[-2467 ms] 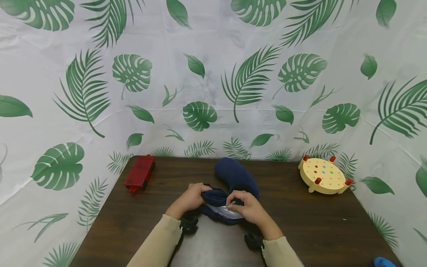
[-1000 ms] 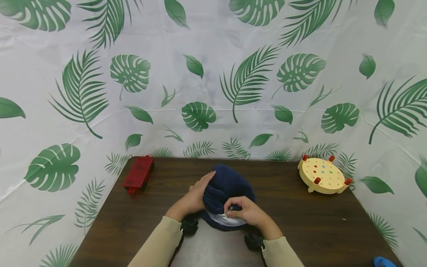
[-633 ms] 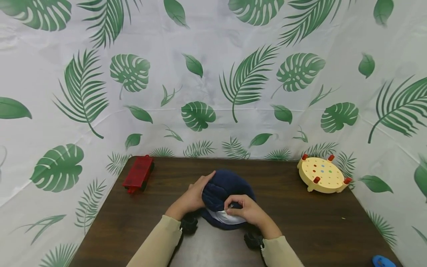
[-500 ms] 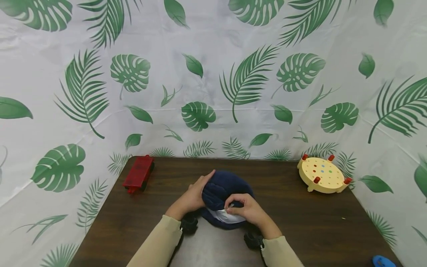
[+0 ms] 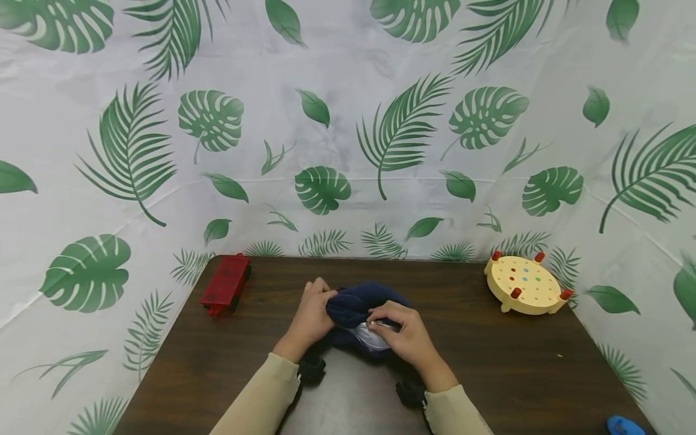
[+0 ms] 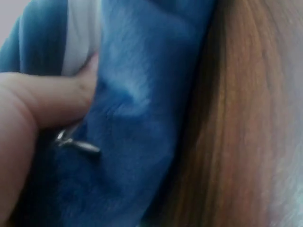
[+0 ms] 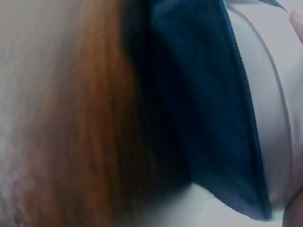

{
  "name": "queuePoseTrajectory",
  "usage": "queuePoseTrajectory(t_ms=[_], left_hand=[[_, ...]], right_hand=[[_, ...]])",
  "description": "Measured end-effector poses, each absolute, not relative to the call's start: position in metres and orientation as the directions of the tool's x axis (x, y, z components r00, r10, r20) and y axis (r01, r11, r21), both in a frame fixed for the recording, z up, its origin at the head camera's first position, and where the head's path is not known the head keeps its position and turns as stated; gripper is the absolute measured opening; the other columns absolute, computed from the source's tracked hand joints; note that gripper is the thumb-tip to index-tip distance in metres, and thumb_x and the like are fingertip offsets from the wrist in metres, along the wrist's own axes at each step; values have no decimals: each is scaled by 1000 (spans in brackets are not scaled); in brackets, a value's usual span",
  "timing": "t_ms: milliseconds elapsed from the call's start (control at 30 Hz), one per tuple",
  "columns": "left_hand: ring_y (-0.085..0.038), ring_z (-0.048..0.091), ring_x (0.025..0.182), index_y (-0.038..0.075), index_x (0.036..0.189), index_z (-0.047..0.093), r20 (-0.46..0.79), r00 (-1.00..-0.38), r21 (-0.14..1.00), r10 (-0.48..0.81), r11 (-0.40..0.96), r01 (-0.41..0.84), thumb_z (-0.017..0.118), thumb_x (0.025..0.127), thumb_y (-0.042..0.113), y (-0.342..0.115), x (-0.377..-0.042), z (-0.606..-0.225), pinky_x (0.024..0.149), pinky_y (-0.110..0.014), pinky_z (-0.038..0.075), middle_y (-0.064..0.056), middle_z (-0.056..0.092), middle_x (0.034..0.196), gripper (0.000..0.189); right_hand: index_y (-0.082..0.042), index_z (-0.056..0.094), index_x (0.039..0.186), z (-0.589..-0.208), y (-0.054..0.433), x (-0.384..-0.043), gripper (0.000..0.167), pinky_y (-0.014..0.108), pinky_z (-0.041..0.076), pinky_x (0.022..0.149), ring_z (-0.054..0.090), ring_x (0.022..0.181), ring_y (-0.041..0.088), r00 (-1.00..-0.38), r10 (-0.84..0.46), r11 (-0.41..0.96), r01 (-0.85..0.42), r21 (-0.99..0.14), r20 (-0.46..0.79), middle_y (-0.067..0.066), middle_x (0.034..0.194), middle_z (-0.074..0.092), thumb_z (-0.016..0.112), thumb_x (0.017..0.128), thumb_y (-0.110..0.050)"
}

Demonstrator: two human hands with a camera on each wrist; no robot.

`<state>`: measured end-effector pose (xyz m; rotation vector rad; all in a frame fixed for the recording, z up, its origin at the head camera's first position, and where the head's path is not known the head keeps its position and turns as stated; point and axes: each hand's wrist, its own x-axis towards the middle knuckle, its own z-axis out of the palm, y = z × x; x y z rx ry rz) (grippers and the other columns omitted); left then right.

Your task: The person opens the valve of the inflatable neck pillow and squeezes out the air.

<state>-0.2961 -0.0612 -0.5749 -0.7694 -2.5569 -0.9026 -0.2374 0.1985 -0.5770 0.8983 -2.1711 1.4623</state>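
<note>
A navy plush neck pillow (image 5: 350, 305) lies bent at the middle of the table, its seam parted over white inner fabric (image 5: 370, 338). My left hand (image 5: 311, 314) grips its left end. In the left wrist view the thumb (image 6: 52, 97) reaches behind a blue fold, and a slim silver zipper pull (image 6: 80, 145) hangs just below. My right hand (image 5: 405, 332) pinches at the opening, with a small shiny metal bit at its fingertips; exactly what it pinches is too small to tell. The right wrist view shows the blue edge beside white lining (image 7: 265, 94).
A red toy wagon (image 5: 227, 283) stands at the table's back left. At the back right is a yellow round pegboard (image 5: 526, 285) with red pegs. Part of a blue object (image 5: 624, 425) shows at the front right corner. A leaf-print sheet (image 5: 348, 121) hangs behind the table.
The left hand has shifted from lying along the pillow's side to gripping its left end with bent fingers. The pillow is folded lower and its opening has turned; the right hand's pinch rises slightly.
</note>
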Motion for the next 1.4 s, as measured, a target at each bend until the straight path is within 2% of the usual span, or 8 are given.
queuePoseTrajectory(t_ms=[167, 367, 600, 867, 1000, 1100, 1233, 1400], left_hand=[[-33, 65, 124, 16, 108, 82, 440, -818, 521, 371, 636, 569, 89, 90, 25, -63, -294, -575, 109, -52, 51, -5, 73, 133, 21], [-27, 69, 96, 15, 103, 68, 320, -861, 566, 395, 649, 508, 85, 94, 22, -66, -295, -574, 88, -46, 56, -2, 73, 94, 20], [-31, 69, 116, 31, 169, 42, 250, -853, 613, 458, 607, 506, 80, 101, 27, -66, -295, -569, 105, -55, 55, -9, 76, 136, 78], [-29, 60, 115, 27, 131, 77, 306, -785, 481, 539, 624, 616, 82, 98, 23, -66, -290, -564, 99, -52, 53, -3, 68, 126, 33], [-34, 55, 141, 24, 123, 77, 265, -774, 423, 575, 652, 629, 86, 94, 25, -63, -284, -556, 111, -56, 51, -7, 55, 159, 30], [-38, 43, 159, 17, 143, 68, 145, -777, 388, 613, 687, 615, 94, 87, 37, -59, -276, -545, 123, -61, 42, -10, 37, 177, 65], [-46, 24, 167, 23, 175, 24, -12, -781, 408, 624, 716, 566, 101, 68, 59, -53, -262, -530, 127, -73, 29, -16, 16, 183, 137], [-56, 10, 167, 33, 177, 1, -21, -787, 401, 616, 726, 558, 100, 62, 66, -40, -254, -532, 121, -84, 24, -23, 0, 184, 155]], right_hand=[[-26, 81, 105, -576, 194, -236, 25, 35, 44, 110, 72, 117, 28, -682, -308, 390, -726, -566, 663, -6, 112, 81, 90, 89, -8], [-30, 79, 100, -577, 194, -237, 27, 35, 41, 111, 70, 121, 26, -716, -329, 407, -696, -592, 615, -10, 109, 77, 95, 84, -16], [-31, 78, 96, -579, 194, -239, 20, 37, 41, 110, 71, 119, 23, -756, -303, 429, -652, -625, 581, -12, 106, 77, 93, 88, -22], [-31, 78, 94, -586, 197, -241, 19, 34, 44, 104, 71, 110, 19, -797, -275, 410, -603, -684, 538, -13, 100, 77, 93, 87, -22], [-31, 78, 96, -588, 199, -240, 17, 34, 47, 97, 66, 102, 15, -796, -293, 402, -605, -687, 530, -12, 95, 74, 91, 89, -22], [-30, 78, 97, -590, 200, -240, 19, 33, 48, 93, 65, 97, 13, -794, -302, 392, -608, -690, 528, -11, 92, 72, 91, 90, -19], [-29, 78, 99, -593, 202, -242, 20, 32, 49, 93, 66, 97, 12, -791, -322, 381, -611, -694, 520, -10, 94, 73, 90, 90, -16], [-32, 77, 100, -596, 204, -245, 21, 33, 51, 95, 67, 100, 12, -817, -333, 379, -574, -726, 471, -12, 96, 72, 90, 90, -18]])
